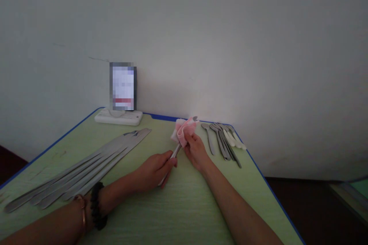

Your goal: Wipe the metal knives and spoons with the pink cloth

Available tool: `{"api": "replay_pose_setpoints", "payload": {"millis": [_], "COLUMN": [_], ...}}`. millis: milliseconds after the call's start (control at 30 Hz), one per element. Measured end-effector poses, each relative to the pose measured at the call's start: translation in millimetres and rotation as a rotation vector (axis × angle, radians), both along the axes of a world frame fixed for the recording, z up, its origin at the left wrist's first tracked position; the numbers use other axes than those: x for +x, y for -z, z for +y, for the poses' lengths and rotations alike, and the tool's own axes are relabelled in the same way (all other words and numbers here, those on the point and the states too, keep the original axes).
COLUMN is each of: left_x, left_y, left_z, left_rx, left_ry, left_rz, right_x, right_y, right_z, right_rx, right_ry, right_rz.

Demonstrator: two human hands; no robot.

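Note:
My left hand (156, 169) is closed around the handle of a metal piece of cutlery (175, 153), which slants up and away to the right. A pink and white cloth (184, 130) is wrapped around its upper part. My right hand (197, 152) pinches the cloth over the metal. Just the grey tip pokes out past the cloth, so whether it is a knife or a spoon is hard to tell. Several table knives (94, 160) lie fanned out left of my left hand. Several metal spoons (222, 141) rest right of my right hand.
A device with a blurred screen (123, 86) stands on a white base (118, 116) at the back left. Several white-handled utensils (234, 139) lie near the right edge. The green table (172, 214) has a blue rim and meets a grey wall (201, 46).

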State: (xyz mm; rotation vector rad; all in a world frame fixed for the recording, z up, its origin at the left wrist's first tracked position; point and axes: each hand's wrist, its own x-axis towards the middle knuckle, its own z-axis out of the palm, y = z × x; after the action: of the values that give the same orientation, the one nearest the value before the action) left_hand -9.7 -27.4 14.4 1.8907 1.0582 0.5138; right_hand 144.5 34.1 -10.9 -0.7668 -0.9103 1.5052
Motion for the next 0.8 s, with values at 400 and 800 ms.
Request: {"api": "replay_pose_setpoints", "payload": {"millis": [400, 800], "left_x": [-5, 2], "left_y": [0.9, -8.4], "left_z": [13, -4], "left_rx": [-0.251, 0.111], "left_ry": [-0.066, 0.067], "left_rz": [-0.319, 0.156], "right_x": [7, 18], "right_y": [-10.0, -9.0], "right_z": [-6, 12], "right_rx": [-0.132, -0.093], "right_ry": [-0.084, 0.247], "right_rz": [0.180, 0.321]}}
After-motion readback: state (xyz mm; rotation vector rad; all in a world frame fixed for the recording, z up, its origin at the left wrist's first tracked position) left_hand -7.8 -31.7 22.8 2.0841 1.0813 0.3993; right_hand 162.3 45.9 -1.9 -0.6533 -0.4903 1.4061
